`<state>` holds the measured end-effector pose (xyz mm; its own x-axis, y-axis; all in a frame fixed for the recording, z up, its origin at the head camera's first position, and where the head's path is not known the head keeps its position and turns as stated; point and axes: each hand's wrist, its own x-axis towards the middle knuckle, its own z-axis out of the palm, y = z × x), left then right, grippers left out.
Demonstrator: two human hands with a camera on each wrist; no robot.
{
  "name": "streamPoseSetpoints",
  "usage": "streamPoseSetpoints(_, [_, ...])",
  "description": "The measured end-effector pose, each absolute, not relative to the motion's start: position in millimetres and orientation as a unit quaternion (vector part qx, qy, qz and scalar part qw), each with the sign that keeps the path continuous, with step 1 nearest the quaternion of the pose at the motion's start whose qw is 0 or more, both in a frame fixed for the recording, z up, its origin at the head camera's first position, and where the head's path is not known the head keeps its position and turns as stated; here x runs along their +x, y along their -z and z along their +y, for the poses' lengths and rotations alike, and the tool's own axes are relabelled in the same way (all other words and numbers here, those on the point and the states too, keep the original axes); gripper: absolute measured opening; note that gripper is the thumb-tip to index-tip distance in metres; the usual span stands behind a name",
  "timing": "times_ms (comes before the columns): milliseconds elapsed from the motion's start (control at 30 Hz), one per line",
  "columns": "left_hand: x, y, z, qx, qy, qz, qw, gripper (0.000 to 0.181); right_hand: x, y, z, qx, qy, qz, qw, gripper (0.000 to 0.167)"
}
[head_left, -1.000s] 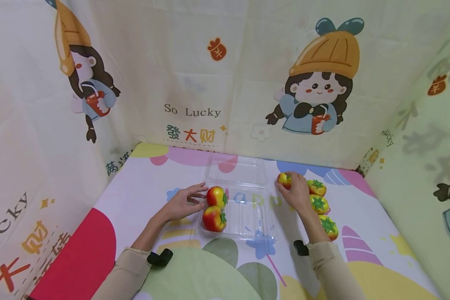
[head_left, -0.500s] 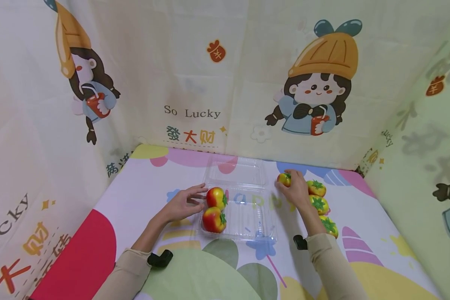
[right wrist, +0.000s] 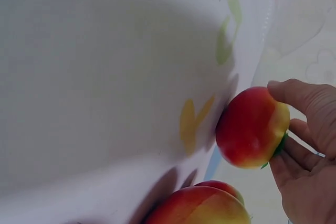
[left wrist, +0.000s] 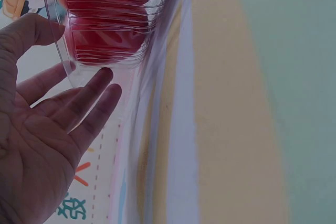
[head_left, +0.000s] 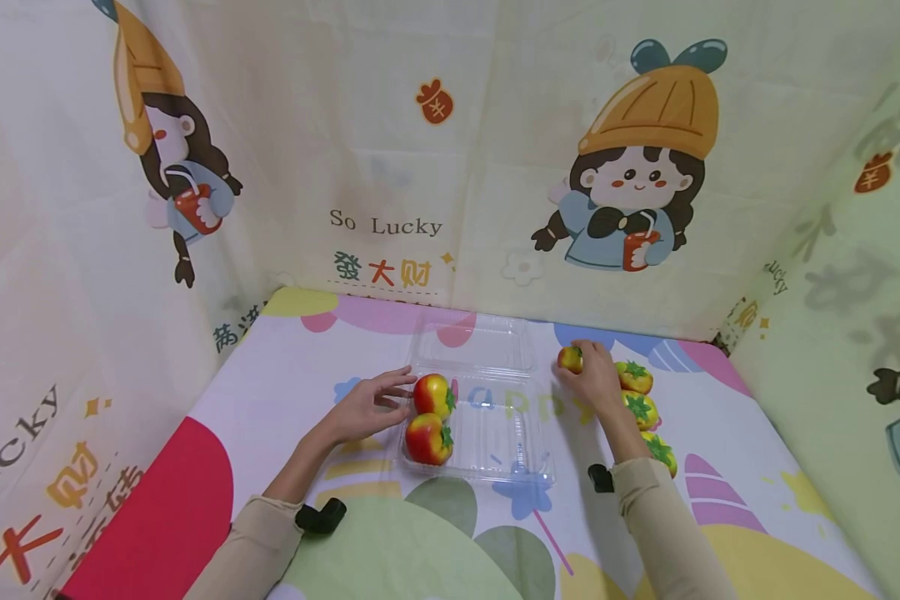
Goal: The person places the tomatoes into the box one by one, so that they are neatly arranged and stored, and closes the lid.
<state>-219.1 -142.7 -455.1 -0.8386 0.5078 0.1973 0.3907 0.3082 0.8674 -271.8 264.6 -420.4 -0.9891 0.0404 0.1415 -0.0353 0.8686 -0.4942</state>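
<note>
My right hand [head_left: 592, 379] pinches a red-and-yellow persimmon [right wrist: 252, 127] between thumb and fingers at the table's back right; its green leafy top faces the palm. Several other persimmons stand in a column by the right forearm, such as the persimmon [head_left: 634, 377] nearest the back. A clear plastic box [head_left: 495, 477] lies unfolded in the middle, with two persimmons along its left side, the rear persimmon [head_left: 433, 395] and the front persimmon [head_left: 428, 439]. At the box's left rim is my left hand [head_left: 365, 407], fingers loosely spread, thumb touching the rim in the left wrist view.
The box's clear lid [head_left: 471, 343] is folded back flat toward the rear wall. A patterned cloth [head_left: 375, 542] covers the table. Printed fabric [head_left: 480, 167] hangs at the back and both sides. Black wrist mounts [head_left: 320, 516] sit on both forearms.
The persimmon in my right hand has shifted very slightly, and less of its yellow side shows. My left hand has stayed beside the box.
</note>
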Motion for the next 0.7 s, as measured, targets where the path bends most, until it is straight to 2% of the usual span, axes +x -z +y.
streamPoseSetpoints(367, [-219.0, 454.2, -142.9, 0.279, -0.511, 0.811, 0.056, 0.055, -273.1, 422.3, 268.0, 0.022, -0.197, -0.974, 0.108, 0.057])
streamPoseSetpoints(700, [-219.5, 455.4, -143.3, 0.274, -0.519, 0.807, 0.063, 0.055, -272.9, 423.6, 268.0, 0.021, -0.184, -0.977, 0.102, 0.054])
